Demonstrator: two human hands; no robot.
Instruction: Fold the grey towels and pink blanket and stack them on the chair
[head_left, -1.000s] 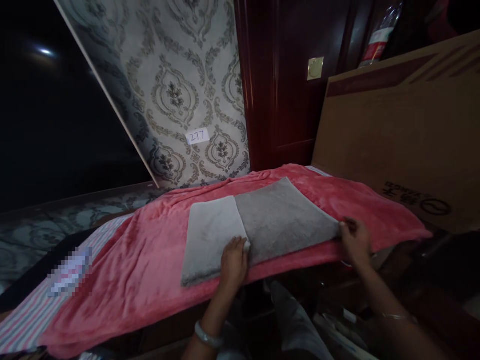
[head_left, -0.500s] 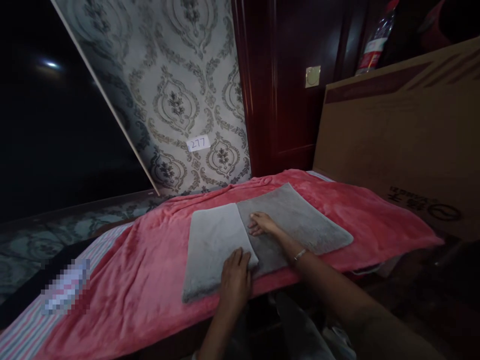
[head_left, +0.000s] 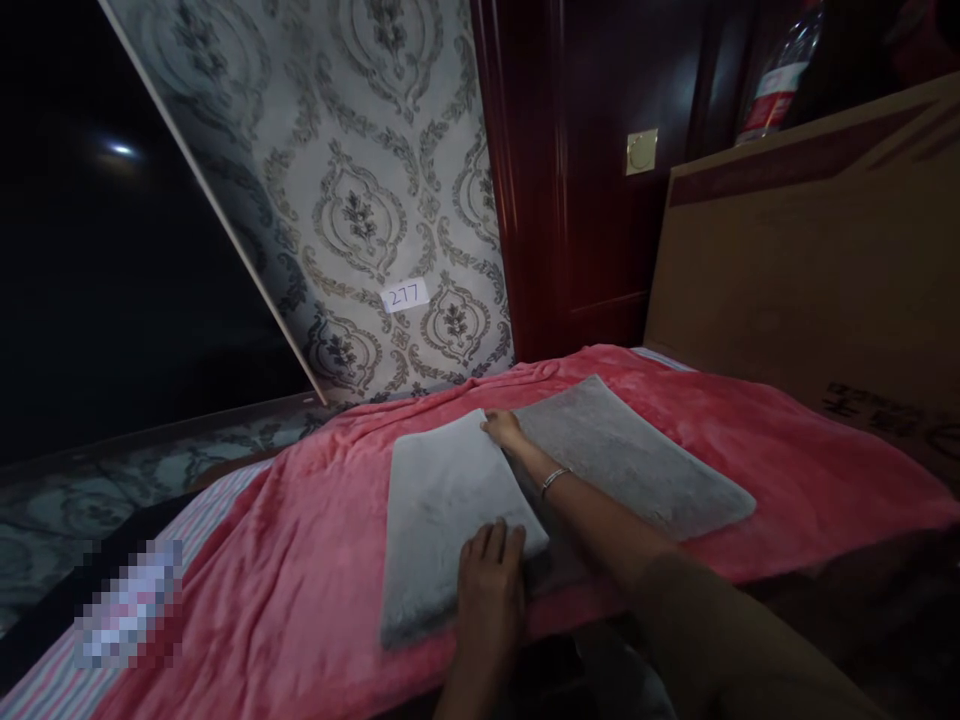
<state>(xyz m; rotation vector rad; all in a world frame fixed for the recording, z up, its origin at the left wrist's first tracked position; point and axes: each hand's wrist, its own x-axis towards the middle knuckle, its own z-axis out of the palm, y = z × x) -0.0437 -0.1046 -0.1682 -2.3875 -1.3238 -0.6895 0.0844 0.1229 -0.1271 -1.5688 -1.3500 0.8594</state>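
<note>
A grey plush mat lies spread on a pink blanket, its left part folded over into a paler flap. At the flap's far right corner, my right hand is closed, with the fingertips on the edge. A bracelet circles that wrist. My left hand rests on the near part of the flap, its fingers stretched over the surface and its thumb hidden.
Beneath the mat is the pink blanket, over striped bedding. A large cardboard box stands at the right with a bottle above it. A dark screen fills the left, and a paper label is on the wallpaper.
My right hand has moved from the mat's middle to the far corner of the flap. My left hand stays on the flap's near part. The view has shifted slightly.
</note>
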